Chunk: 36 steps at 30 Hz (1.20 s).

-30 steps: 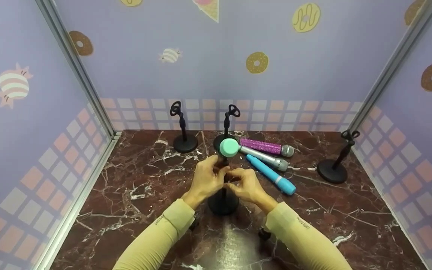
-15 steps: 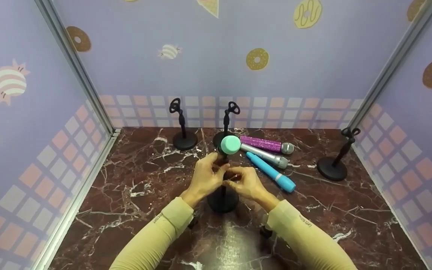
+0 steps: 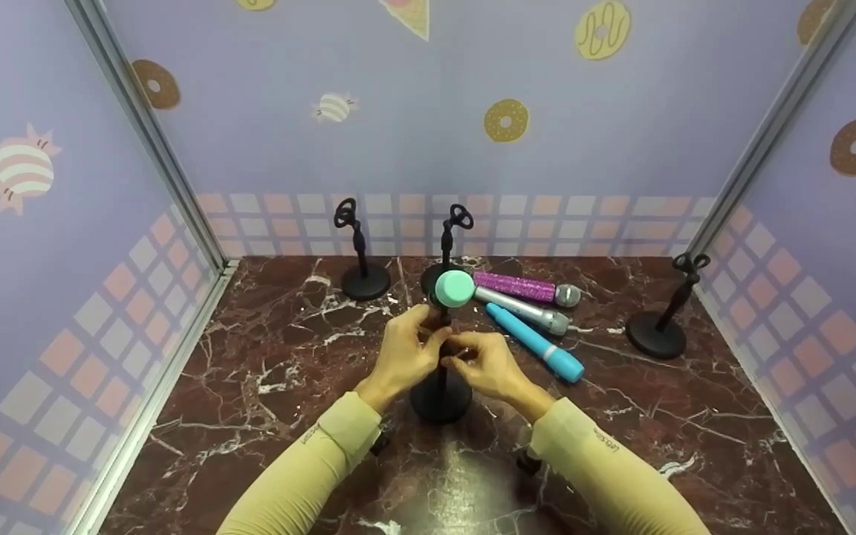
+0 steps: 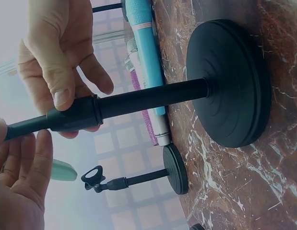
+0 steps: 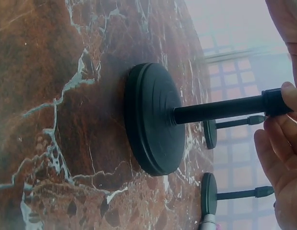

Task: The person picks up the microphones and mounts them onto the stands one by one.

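A black desktop microphone stand [image 3: 441, 397] is upright in front of me, its round base on the table. At its top shows a mint-green microphone end [image 3: 455, 288], mostly hidden by the hands in the left wrist view. My left hand [image 3: 407, 355] holds the thin upper part of the pole, just under the clip. Lower down, my right hand [image 3: 489, 362] pinches the thick collar [image 4: 74, 114] of the pole between thumb and fingers. The lower pole [image 5: 220, 109] is bare between that collar and the base.
Purple glitter [image 3: 515, 287], silver [image 3: 521, 307] and blue [image 3: 536, 342] microphones lie right of the hands. Two more black stands, one at back left [image 3: 365, 281] and one at back centre [image 3: 446, 245], are upright; another stand [image 3: 657, 334] is at right. Patterned walls enclose the marble-look table [image 3: 287, 431].
Both hands stay at the same spots on the stand. The right thumb and fingers shift slightly at the collar. The head view tips a little.
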### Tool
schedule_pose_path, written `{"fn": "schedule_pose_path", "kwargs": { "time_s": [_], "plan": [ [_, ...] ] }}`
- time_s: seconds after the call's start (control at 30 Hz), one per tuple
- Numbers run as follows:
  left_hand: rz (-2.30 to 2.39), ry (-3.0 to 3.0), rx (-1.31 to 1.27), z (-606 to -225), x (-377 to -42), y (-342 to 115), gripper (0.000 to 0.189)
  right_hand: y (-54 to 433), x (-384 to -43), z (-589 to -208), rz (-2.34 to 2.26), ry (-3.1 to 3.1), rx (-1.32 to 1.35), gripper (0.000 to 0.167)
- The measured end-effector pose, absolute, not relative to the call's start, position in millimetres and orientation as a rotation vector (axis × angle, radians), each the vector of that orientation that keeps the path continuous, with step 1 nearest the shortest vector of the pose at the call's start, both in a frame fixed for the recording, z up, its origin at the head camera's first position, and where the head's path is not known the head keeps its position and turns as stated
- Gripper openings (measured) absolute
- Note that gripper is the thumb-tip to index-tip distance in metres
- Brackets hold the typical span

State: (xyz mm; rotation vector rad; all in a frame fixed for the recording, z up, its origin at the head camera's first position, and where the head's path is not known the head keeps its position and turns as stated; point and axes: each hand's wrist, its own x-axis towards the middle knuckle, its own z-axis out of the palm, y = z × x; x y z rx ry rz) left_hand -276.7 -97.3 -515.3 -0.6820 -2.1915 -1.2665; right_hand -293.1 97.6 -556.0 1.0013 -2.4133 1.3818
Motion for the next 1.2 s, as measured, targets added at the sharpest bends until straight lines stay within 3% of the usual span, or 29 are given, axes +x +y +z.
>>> {"fn": "schedule_pose_path", "kwargs": {
  "time_s": [0.5, 0.77, 1.2],
  "plan": [
    [-1.154, -2.258, -0.740, -523.7, -274.1, -100.9, 0.007, 106.5, -292.9, -555.8, 1.373, -2.496, 0.998, 0.030],
    [-0.983, -2.447, -0.730, -544.3, -266.5, -111.1, 0.029, 120.3, -291.1, -563.6, 1.162, -2.555, 1.053, 0.028],
    [-0.547, -2.810, -0.666, -582.2, -247.0, -112.0, 0.051, 121.4, -274.9, -586.2, 0.726, -2.637, 1.053, 0.044]
  ]
}}
